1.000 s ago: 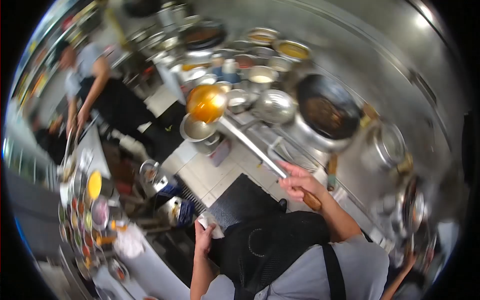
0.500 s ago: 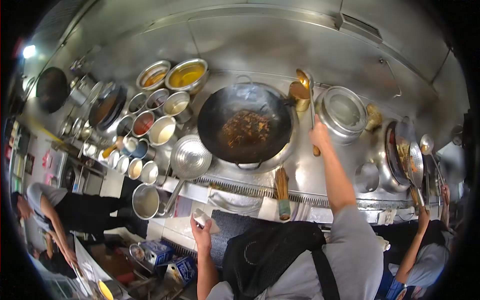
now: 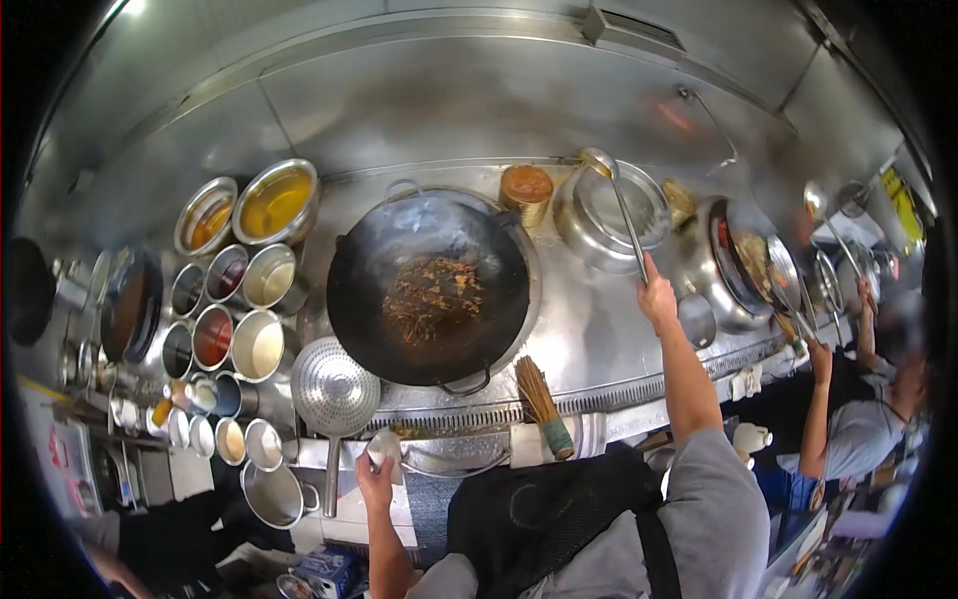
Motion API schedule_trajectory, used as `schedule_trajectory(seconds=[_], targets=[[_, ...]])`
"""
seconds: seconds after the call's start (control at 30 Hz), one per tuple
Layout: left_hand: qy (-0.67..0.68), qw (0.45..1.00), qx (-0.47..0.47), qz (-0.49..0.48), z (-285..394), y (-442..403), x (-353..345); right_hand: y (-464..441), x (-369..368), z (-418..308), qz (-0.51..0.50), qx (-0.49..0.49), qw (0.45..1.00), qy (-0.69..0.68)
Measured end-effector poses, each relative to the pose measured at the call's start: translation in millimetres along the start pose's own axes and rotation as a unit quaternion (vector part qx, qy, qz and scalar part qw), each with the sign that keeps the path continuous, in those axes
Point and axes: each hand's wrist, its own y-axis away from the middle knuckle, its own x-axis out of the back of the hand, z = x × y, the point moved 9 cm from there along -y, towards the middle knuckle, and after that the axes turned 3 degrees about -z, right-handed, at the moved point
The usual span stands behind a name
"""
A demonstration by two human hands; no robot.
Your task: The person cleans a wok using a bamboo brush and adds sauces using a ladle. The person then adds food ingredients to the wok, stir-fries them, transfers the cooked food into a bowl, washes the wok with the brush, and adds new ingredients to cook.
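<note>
My right hand (image 3: 656,295) is wrapped round the handle of a long metal ladle (image 3: 627,212). The ladle's bowl is over the rear left rim of a steel pot (image 3: 589,235), beside a can of orange-brown contents (image 3: 526,190). My left hand (image 3: 375,481) grips a folded white cloth (image 3: 386,451) at the counter's front edge, near the handle of a perforated strainer (image 3: 336,387). Between my hands, farther back, a black wok (image 3: 374,280) holds dark browned bits (image 3: 434,299). A bamboo brush (image 3: 539,399) lies at the counter edge.
Two bowls of yellow-orange liquid (image 3: 272,205) and several metal containers (image 3: 256,344) are at the left. Another wok (image 3: 733,260) is at the right, where a person (image 3: 858,429) holds utensils. Another person (image 3: 150,544) is at the lower left. A pot (image 3: 272,496) sits below the strainer.
The view has swung right and toward the counter. The ladle, orange inside and over the floor area earlier, has moved to the steel pot. My left hand still holds the cloth.
</note>
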Motion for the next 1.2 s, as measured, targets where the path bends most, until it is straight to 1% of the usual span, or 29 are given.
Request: schedule_trajectory(seconds=[0.03, 0.07, 0.1, 0.13, 0.17, 0.2, 0.23, 0.27, 0.3, 0.33, 0.4, 0.47, 0.5, 0.53, 0.6, 0.63, 0.7, 0.73, 0.77, 0.8, 0.83, 0.87, 0.9, 0.93, 1.0, 1.03, 1.1, 1.13, 1.2], targets=[[0.034, 0.999, 0.023, 0.001, -7, -5, 1, 1, -3, 10, -0.021, -0.038, 0.999, 0.016], [0.032, 0.999, 0.016, -0.011, -3, -11, -1, 1, -5, 23, -0.041, -0.076, 0.996, 0.031], [0.062, 0.998, 0.033, -0.009, 1, -12, 0, -5, -9, 37, -0.037, -0.089, 0.995, 0.033], [0.089, 0.995, 0.054, -0.008, 4, -10, 1, -14, -25, 49, -0.043, -0.063, 0.997, -0.021], [-0.049, 0.999, 0.007, 0.015, 17, -12, 9, -14, -31, 59, -0.048, -0.034, 0.995, -0.075], [-0.05, 0.999, 0.003, 0.008, 32, -17, 13, -5, -19, 59, -0.045, -0.041, 0.995, -0.075], [-0.087, 0.991, -0.07, 0.076, 69, -24, 23, 0, -20, 66, -0.116, -0.117, 0.925, -0.341], [-0.125, 0.972, -0.136, 0.146, 105, -27, 35, 11, -21, 44, -0.185, -0.179, 0.774, -0.578], [-0.095, 0.977, -0.13, 0.137, 124, -35, 36, 27, -6, 28, -0.175, -0.172, 0.744, -0.621], [-0.063, 0.982, -0.123, 0.131, 145, -46, 33, 40, 10, 20, -0.179, -0.167, 0.744, -0.622], [0.036, 0.986, -0.142, 0.083, 191, -73, 13, 68, 35, 8, -0.193, -0.177, 0.69, -0.674], [0.145, 0.976, -0.161, 0.004, 239, -107, -33, 98, 68, -10, -0.211, -0.182, 0.679, -0.68], [0.139, 0.97, -0.199, -0.003, 276, -116, -51, 110, 81, -18, -0.218, -0.187, 0.668, -0.686], [0.075, 0.961, -0.266, 0.007, 304, -130, -73, 120, 91, -24, -0.23, -0.183, 0.667, -0.685], [-0.008, 0.956, -0.29, -0.044, 342, -162, -128, 138, 101, -35, -0.273, -0.178, 0.647, -0.69], [0.032, 0.963, -0.261, -0.058, 347, -181, -158, 145, 103, -38, -0.279, -0.175, 0.646, -0.689], [0.074, 0.967, -0.235, -0.072, 360, -209, -191, 158, 102, -47, -0.317, -0.156, 0.662, -0.661], [-0.003, 0.975, -0.211, -0.066, 364, -219, -203, 159, 98, -47, -0.316, -0.155, 0.662, -0.662], [-0.08, 0.978, -0.184, -0.062, 367, -227, -214, 159, 92, -46, -0.316, -0.129, 0.699, -0.629], [-0.079, 0.983, -0.111, -0.125, 355, -240, -222, 157, 85, -42, -0.315, -0.103, 0.733, -0.593], [-0.088, 0.981, -0.092, -0.144, 341, -246, -224, 151, 75, -31, -0.308, -0.087, 0.789, -0.524], [-0.097, 0.979, -0.072, -0.163, 324, -255, -226, 142, 61, -18, -0.307, -0.09, 0.789, -0.525], [-0.064, 0.982, -0.056, -0.168, 323, -241, -212, 122, 64, -3, -0.22, 0.0, 0.894, -0.39], [-0.033, 0.984, -0.04, -0.173, 318, -221, -195, 108, 65, 6, -0.125, 0.088, 0.959, -0.238], [-0.047, 0.975, -0.175, -0.13, 270, -240, -186, 77, 49, 41, -0.036, 0.097, 0.987, -0.125], [-0.063, 0.977, -0.164, -0.12, 259, -238, -174, 62, 43, 51, -0.034, 0.094, 0.987, -0.128], [-0.078, 0.979, -0.154, -0.109, 254, -228, -156, 29, 30, 78, -0.051, 0.025, 0.998, -0.005], [-0.06, 0.982, -0.143, -0.105, 257, -219, -145, 13, 12, 96, -0.05, 0.026, 0.998, -0.005], [-0.041, 0.985, -0.133, -0.1, 260, -204, -131, -16, -14, 119, 0.008, 0.083, 0.996, -0.04]])
